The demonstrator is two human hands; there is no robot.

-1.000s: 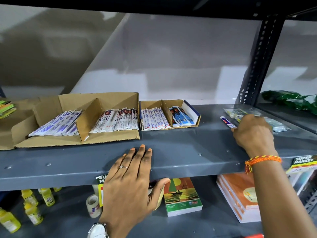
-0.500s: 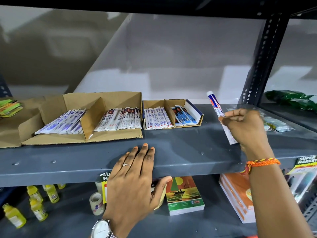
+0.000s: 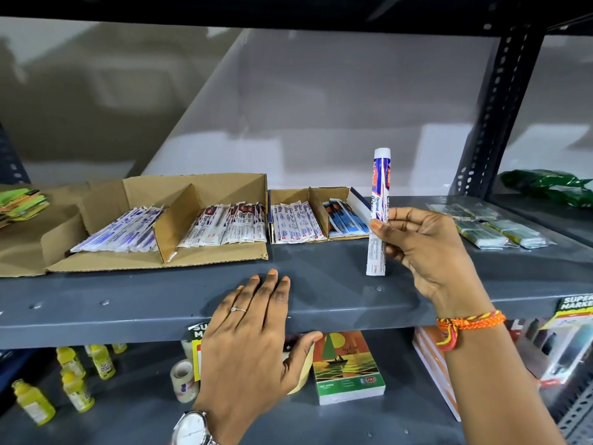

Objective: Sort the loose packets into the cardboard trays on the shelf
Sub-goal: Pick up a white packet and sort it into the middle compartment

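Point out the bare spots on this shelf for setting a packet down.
Bare shelf runs along the front edge, before both cardboard trays. Another gap lies between the small tray and the clear packs. Inside the trays is crowded.

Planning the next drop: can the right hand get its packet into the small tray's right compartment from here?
Probably yes. The right hand holds the packet upright just right of the small tray, whose top is open, with nothing between them.

Pretty even indoor light, nothing harsh. The back wall [image 3: 321, 107] has soft glossy reflections from 10 to 2 o'clock. The lower shelf [image 3: 134, 409] is dimmer. Wide-angle bend at the edges, and the post [image 3: 500, 101] at 2 o'clock leans.
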